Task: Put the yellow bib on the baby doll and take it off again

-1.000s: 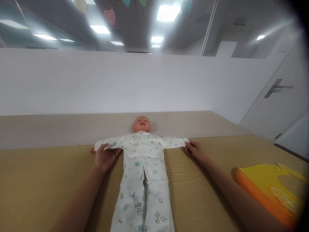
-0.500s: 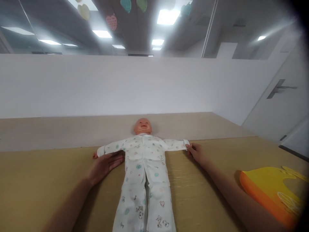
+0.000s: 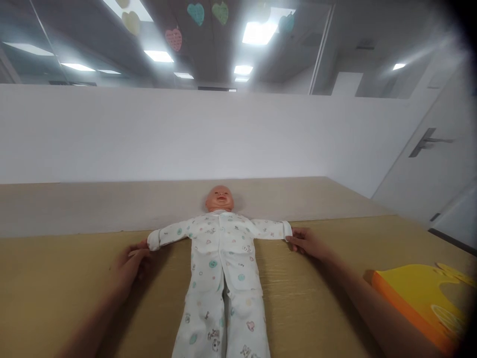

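A baby doll lies on its back with both arms stretched sideways. It wears a white printed top and matching trousers, whose lower ends are cut off by the view. My left hand is closed at the end of the doll's arm on the left, its fingers around the doll's small hand beside the folded cuff. On the other side, my right hand pinches the edge of the other sleeve cuff between thumb and fingers. The doll's hand there is hidden.
A yellow and orange bib-like piece lies on the tan table at the right, beside my right forearm. Behind the table stands a white wall with glass above. A door with a metal handle is at the far right.
My left hand has moved left and outward, from under the doll's sleeve to its hand, and its fingers have closed. The right hand stays at the other cuff.
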The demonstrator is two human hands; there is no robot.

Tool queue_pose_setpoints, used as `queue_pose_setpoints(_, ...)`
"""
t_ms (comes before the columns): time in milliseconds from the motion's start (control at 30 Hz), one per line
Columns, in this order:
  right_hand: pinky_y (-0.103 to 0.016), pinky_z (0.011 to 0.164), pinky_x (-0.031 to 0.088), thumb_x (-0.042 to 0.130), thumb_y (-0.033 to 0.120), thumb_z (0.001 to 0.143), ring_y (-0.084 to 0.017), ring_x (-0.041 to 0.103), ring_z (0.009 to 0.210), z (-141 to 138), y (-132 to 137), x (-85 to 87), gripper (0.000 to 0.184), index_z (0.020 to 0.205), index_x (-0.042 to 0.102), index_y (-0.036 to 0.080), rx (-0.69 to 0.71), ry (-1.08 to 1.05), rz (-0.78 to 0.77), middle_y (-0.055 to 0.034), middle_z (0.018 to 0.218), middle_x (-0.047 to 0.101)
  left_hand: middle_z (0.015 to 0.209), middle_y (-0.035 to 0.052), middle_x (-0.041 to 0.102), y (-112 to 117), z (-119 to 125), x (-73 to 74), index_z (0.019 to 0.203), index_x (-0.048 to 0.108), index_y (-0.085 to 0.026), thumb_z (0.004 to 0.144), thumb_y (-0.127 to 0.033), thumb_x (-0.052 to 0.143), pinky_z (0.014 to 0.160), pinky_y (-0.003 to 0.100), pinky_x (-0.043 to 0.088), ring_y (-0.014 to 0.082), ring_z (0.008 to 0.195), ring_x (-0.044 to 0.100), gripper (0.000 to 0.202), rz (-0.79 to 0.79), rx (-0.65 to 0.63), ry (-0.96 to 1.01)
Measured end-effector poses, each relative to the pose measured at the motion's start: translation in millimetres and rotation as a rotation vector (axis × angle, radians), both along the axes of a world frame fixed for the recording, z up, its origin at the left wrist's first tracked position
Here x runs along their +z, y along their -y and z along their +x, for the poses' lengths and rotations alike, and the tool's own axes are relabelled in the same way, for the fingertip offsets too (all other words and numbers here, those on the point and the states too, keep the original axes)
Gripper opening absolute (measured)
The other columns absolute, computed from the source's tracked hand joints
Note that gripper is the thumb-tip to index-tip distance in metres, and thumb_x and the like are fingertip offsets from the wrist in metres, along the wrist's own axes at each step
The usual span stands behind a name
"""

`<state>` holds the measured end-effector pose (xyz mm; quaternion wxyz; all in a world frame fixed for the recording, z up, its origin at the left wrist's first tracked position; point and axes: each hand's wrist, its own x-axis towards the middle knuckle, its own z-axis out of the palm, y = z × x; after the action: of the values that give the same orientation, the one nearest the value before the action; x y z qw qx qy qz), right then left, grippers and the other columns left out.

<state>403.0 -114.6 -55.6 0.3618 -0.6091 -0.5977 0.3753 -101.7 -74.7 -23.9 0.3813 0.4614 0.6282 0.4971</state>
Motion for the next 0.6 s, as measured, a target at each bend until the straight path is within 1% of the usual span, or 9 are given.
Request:
queue_pose_setpoints(67, -0.02, 0.046, 0.028, 0.06, 0.053, 0.076, -0.007, 0.04, 0.047, 0, 1, 0.6, 0.039, 0.083, 0.058, 0.015, 0.045, -0.005, 0.001, 0.0016, 0.058, 0.055, 0.059, -0.0054, 0.061, -3, 1, 0.5, 0.096, 0.057, -0.019, 0.064, -0.032, 0.067, 0.043, 0.024, 0.038, 0.0135, 0.047, 0.05, 0.036, -0.008, -0.008, -0.027)
queue_pose_setpoints(100, -0.02, 0.045, 0.027, 0.06, 0.053, 0.076, -0.007, 0.039, 0.047, -1, 1, 0.2, 0.038, 0.083, 0.058, 0.015, 0.052, -0.006, 0.002, 0.002, 0.057, 0.054, 0.059, -0.0048, 0.062, -4, 1, 0.7, 0.098, 0.057, -0.019, 0.063, -0.032, 0.068, 0.043, 0.025, 0.04, 0.0147, 0.047, 0.052, 0.039, -0.017, -0.022, -0.041)
queue_pose_setpoints(200, -0.021, 0.046, 0.027, 0.057, 0.055, 0.076, -0.007, 0.038, 0.047, -1, -1, -4.4, 0.04, 0.071, 0.052, 0.015, 0.026, 0.01, 0.019, 0.0022, 0.056, 0.052, 0.057, -0.0035, 0.063, -8, 0, 1.9, 0.099, 0.058, -0.018, 0.063, -0.037, 0.068, 0.041, 0.025, 0.039, 0.0154, 0.046, 0.052, 0.042, -0.057, -0.053, -0.084)
queue_pose_setpoints(267, -0.021, 0.047, 0.029, 0.056, 0.056, 0.076, -0.008, 0.039, 0.047, -2, -3, -8.5, 0.042, 0.068, 0.05, 0.016, -0.011, 0.034, 0.04, 0.0019, 0.056, 0.052, 0.056, -0.0036, 0.062, -10, -1, 3.0, 0.1, 0.059, -0.019, 0.063, -0.039, 0.069, 0.039, 0.024, 0.038, 0.0143, 0.044, 0.05, 0.043, -0.076, -0.065, -0.114)
queue_pose_setpoints(367, -0.023, 0.047, 0.03, 0.054, 0.058, 0.076, -0.009, 0.04, 0.047, -5, -4, -11.3, 0.043, 0.068, 0.05, 0.016, -0.065, 0.059, 0.08, 0.0015, 0.057, 0.052, 0.055, -0.0035, 0.062, -13, -2, 3.6, 0.093, 0.062, -0.018, 0.062, -0.041, 0.071, 0.039, 0.023, 0.038, 0.0127, 0.042, 0.047, 0.039, -0.083, -0.098, -0.152)
queue_pose_setpoints(433, -0.023, 0.047, 0.03, 0.055, 0.059, 0.075, -0.009, 0.041, 0.047, -7, -3, -9.3, 0.044, 0.068, 0.05, 0.016, -0.073, 0.055, 0.098, 0.0014, 0.057, 0.052, 0.053, -0.0033, 0.061, -17, -4, 1.7, 0.084, 0.062, -0.018, 0.061, -0.041, 0.071, 0.039, 0.023, 0.038, 0.0126, 0.041, 0.047, 0.033, -0.077, -0.12, -0.176)
queue_pose_setpoints(500, -0.024, 0.049, 0.031, 0.057, 0.059, 0.074, -0.01, 0.042, 0.049, -9, -1, -4.9, 0.043, 0.072, 0.053, 0.016, -0.043, 0.041, 0.118, 0.0015, 0.055, 0.052, 0.051, -0.0036, 0.059, -20, -6, -2.2, 0.078, 0.062, -0.019, 0.061, -0.042, 0.07, 0.04, 0.024, 0.037, 0.0133, 0.041, 0.047, 0.03, -0.067, -0.143, -0.208)
queue_pose_setpoints(600, -0.026, 0.052, 0.031, 0.059, 0.055, 0.076, -0.013, 0.042, 0.049, -9, 3, 2.4, 0.036, 0.081, 0.061, 0.019, 0.045, 0.024, 0.141, 0.0017, 0.052, 0.051, 0.05, -0.0043, 0.058, -25, -10, -8.7, 0.08, 0.062, -0.021, 0.063, -0.046, 0.066, 0.04, 0.025, 0.038, 0.0148, 0.041, 0.048, 0.03, -0.066, -0.147, -0.274)
